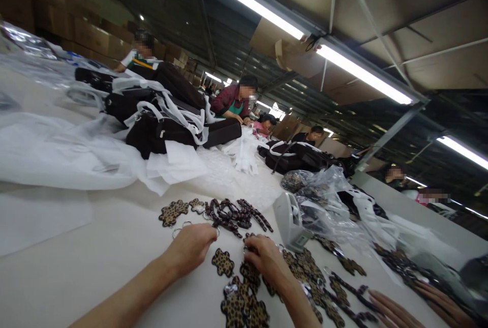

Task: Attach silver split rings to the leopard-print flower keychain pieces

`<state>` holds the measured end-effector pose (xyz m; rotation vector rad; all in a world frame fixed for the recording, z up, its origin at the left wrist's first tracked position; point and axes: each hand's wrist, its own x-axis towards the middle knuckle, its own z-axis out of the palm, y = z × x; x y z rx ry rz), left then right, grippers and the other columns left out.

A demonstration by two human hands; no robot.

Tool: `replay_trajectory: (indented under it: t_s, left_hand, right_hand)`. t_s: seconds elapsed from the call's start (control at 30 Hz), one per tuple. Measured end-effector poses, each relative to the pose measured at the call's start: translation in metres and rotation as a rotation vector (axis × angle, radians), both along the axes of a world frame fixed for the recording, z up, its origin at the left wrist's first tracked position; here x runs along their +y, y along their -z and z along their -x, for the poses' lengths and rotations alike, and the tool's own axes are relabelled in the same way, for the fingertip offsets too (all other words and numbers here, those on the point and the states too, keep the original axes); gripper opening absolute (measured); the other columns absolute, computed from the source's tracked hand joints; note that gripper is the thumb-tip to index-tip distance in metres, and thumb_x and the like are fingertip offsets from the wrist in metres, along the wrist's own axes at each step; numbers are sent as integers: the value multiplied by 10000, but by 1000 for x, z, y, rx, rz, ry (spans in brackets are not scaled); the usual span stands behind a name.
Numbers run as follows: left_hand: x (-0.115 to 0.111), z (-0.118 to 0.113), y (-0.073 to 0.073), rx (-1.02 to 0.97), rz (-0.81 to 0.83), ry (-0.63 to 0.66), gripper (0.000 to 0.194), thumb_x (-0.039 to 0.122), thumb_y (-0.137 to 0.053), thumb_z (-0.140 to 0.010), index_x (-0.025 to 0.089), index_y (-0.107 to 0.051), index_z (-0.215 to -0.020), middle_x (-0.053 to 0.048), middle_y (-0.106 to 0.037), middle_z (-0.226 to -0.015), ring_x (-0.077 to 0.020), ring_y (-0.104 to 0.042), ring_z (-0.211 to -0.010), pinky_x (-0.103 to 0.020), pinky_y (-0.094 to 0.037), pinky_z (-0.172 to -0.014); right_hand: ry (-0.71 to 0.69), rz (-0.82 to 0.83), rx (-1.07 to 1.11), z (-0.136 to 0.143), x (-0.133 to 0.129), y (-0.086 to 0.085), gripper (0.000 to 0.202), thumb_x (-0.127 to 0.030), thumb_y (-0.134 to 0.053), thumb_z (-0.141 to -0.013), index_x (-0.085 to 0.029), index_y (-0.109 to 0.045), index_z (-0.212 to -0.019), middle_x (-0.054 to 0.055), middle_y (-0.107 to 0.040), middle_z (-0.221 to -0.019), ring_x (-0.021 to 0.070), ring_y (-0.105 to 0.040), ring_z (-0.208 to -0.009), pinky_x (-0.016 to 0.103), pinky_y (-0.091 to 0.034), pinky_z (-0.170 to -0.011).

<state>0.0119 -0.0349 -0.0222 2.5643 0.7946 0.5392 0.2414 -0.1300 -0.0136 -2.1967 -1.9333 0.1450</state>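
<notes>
My left hand (192,249) is closed, thumb and fingers pinched at a metal ring (217,232) beside a pile of dark braided straps (232,213). My right hand (267,257) has its fingers curled in a pinch at a leopard-print charm, mostly hidden under the fingers. Between the hands lies a loose flower-shaped leopard-print charm (223,262). More of these charms are heaped below my right hand, in a pile (244,303). Others lie beyond the left hand, including a large charm (173,213) and loose metal rings (182,228).
A grey-white device (288,221) stands beyond my right hand, next to clear plastic bags (330,188). Dark bags with white-wrapped straps (171,114) are piled on the white table (125,277). Another person's hand (394,310) is at lower right. Several people work farther back.
</notes>
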Motion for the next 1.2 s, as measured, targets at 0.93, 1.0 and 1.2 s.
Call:
replay_trajectory:
  t_s: [0.93, 1.0, 1.2]
  left_hand:
    - [-7, -6, -7, -410, 585, -2, 208, 217, -470, -793, 164, -668, -828, -22, -652, -743, -163, -599, -692, -258, -447, -664]
    - [-11, -9, -7, -480, 715, 11, 224, 258, -492, -782, 156, -666, -879, -29, -658, -801, -157, -589, -687, -256, -445, -635]
    - [-21, -14, -11, -565, 1007, 69, 253, 351, -544, -755, 132, -663, -803, -13, -618, -698, -123, -522, -577, -237, -393, -545]
  right_hand:
    - [24, -95, 789, 16, 10, -21, 230, -423, -600, -778, -197, -583, -733, -40, -553, -578, 135, -528, -544, 243, -443, -515]
    - [20, -127, 894, 23, 8, -23, 278, -464, -632, -771, -192, -583, -738, -34, -561, -587, 132, -527, -550, 246, -454, -522]
    - [-4, -124, 1241, 47, 7, -20, 321, -453, -785, -682, -173, -629, -704, -42, -576, -560, 105, -505, -515, 215, -432, -491]
